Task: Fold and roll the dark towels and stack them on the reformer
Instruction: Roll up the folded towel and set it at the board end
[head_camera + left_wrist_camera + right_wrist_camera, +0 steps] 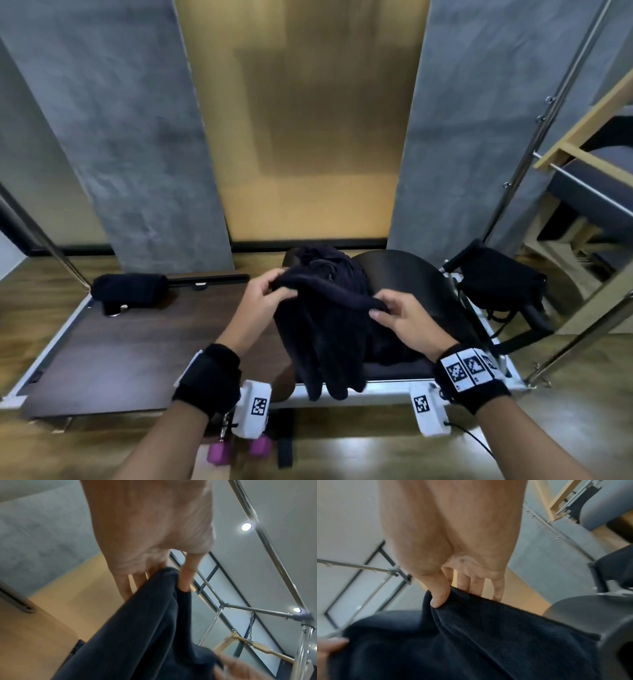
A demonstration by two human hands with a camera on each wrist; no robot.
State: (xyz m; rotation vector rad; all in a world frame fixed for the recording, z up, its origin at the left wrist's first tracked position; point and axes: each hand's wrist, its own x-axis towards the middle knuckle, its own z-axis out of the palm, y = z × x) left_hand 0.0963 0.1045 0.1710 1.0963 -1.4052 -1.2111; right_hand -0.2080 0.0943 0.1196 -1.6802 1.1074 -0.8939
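A dark towel hangs between both hands above the reformer, its lower end drooping past the near rail. My left hand pinches its upper left edge, seen close in the left wrist view. My right hand pinches the upper right edge, thumb on top of the cloth. Behind the held towel a heap of more dark towels lies on a black curved pad. One rolled dark towel rests at the far left of the brown reformer board.
A black bag sits at the right end of the reformer. Metal frame poles rise on both sides. Purple dumbbells lie on the wood floor below the near rail. Wooden and padded equipment stands at the right.
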